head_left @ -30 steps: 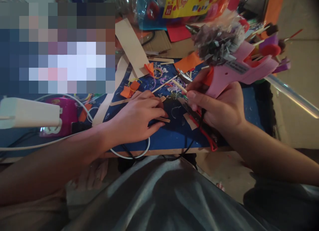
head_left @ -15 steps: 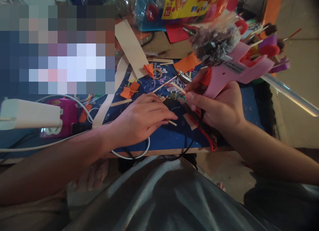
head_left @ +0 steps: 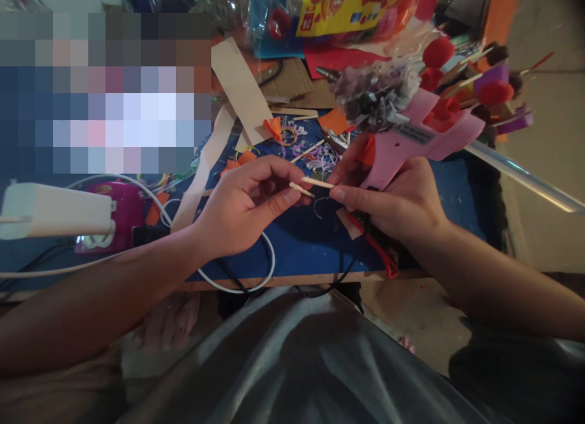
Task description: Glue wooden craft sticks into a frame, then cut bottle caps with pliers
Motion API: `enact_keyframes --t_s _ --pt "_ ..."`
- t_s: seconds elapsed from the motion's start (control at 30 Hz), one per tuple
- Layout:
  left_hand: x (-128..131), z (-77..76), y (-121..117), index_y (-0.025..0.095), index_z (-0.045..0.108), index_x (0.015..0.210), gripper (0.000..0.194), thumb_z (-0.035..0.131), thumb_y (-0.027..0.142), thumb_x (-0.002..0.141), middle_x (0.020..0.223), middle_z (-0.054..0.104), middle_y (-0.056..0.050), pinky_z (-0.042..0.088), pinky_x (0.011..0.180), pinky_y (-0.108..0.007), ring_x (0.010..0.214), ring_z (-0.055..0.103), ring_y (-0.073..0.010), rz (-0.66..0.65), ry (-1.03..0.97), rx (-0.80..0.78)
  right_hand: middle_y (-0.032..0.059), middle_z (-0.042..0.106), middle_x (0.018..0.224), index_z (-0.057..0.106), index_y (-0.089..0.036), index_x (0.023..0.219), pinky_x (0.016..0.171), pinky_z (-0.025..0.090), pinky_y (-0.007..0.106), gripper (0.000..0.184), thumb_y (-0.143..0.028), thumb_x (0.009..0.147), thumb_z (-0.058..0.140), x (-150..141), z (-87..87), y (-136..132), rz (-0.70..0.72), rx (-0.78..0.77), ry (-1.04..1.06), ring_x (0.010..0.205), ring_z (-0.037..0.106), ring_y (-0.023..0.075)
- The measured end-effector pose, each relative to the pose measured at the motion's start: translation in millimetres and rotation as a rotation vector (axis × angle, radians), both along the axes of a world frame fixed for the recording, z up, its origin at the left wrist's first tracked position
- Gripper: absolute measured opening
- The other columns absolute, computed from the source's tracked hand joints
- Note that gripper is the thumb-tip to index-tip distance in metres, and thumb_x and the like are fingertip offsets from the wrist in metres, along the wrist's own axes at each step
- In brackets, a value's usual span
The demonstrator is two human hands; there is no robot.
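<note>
Fingers of the left hand (head_left: 249, 208) pinch one stick (head_left: 303, 190); those of the right hand (head_left: 397, 198) hold another stick (head_left: 319, 183) and glue gun (head_left: 404, 142) above the table (head_left: 306, 253).

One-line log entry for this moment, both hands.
left hand: pinching short stick | right hand: glue gun and second stick | sticks: close together, contact unclear
</note>
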State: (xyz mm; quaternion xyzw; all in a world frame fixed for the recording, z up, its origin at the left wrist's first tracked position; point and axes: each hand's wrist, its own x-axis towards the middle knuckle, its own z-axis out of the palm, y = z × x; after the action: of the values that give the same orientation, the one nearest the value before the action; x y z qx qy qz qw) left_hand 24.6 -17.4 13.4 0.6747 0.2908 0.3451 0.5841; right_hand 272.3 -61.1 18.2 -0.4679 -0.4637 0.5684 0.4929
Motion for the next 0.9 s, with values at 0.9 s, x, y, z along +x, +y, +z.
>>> enact_keyframes --t_s 0.9 --pt "0.2 -2.5 3.9 0.019 0.080 0.098 0.034 0.103 0.041 0.088 0.110 0.084 -0.006 0.074 0.093 -0.028 0.098 0.087 -0.0173 -0.163 -0.166 -0.261 -0.0012 0.083 0.090 0.075 -0.026 0.101 0.070 0.060 0.032 0.050 -0.036 0.071 0.114 2.1 2.5 0.3 0.086 0.119 -0.093 0.073 0.068 0.0156"
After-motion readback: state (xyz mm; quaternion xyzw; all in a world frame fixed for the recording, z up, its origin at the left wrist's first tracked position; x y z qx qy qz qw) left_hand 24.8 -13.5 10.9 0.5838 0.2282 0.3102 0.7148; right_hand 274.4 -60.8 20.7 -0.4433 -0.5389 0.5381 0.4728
